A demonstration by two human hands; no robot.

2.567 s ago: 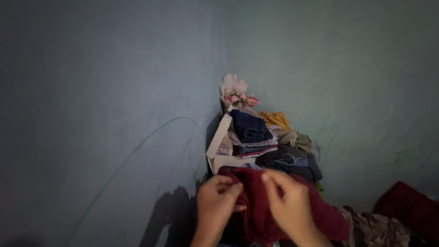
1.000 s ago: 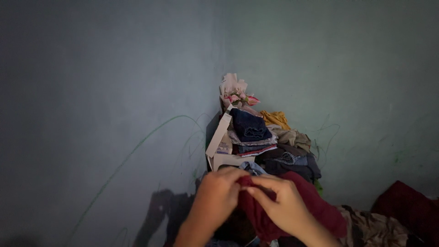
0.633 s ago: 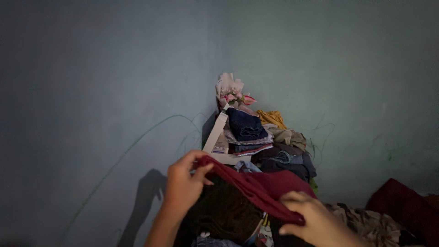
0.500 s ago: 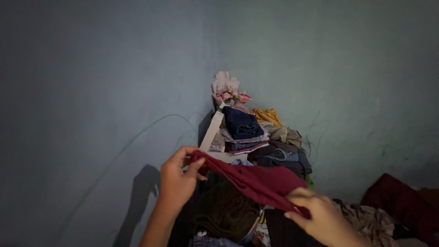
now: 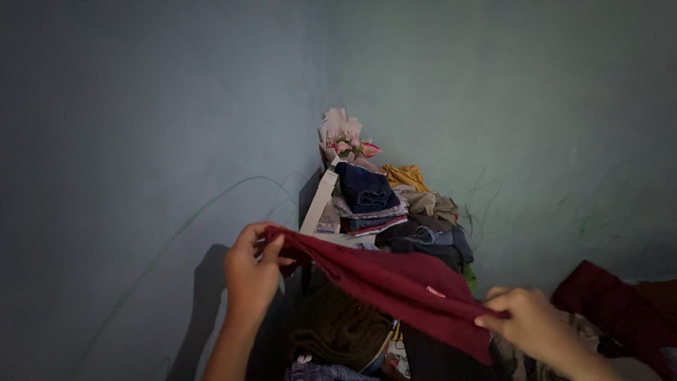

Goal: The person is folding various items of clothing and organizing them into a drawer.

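Head view, entry by size. Wall [image 5: 141, 106]: grey-green, meeting in a corner, faint scribbled lines on it; unchanged from the earlier frames.

Clothes pile [image 5: 395, 212]: folded and loose garments stacked in the corner, a dark blue folded piece on top, a mustard one behind, a pink flower bouquet [image 5: 345, 141] in pale wrapping at the peak. It sits a little lower and further right in view than half a second ago, as my head has shifted.

Maroon garment [image 5: 402, 286]: earlier bunched between my two hands held close together in front of the pile; now stretched out in a long slanting band, high at the left end, low at the right. It hangs in the air in front of the pile, over a dark brown knitted item [image 5: 338, 328].

Second dark red cloth [image 5: 613, 303]: lying at the far right, apart from my hands.

Left hand [image 5: 252, 271]: raised, fingers closed on the garment's upper left end. Right hand [image 5: 525, 324]: lower, pinching the garment's right end. Hands now well apart.
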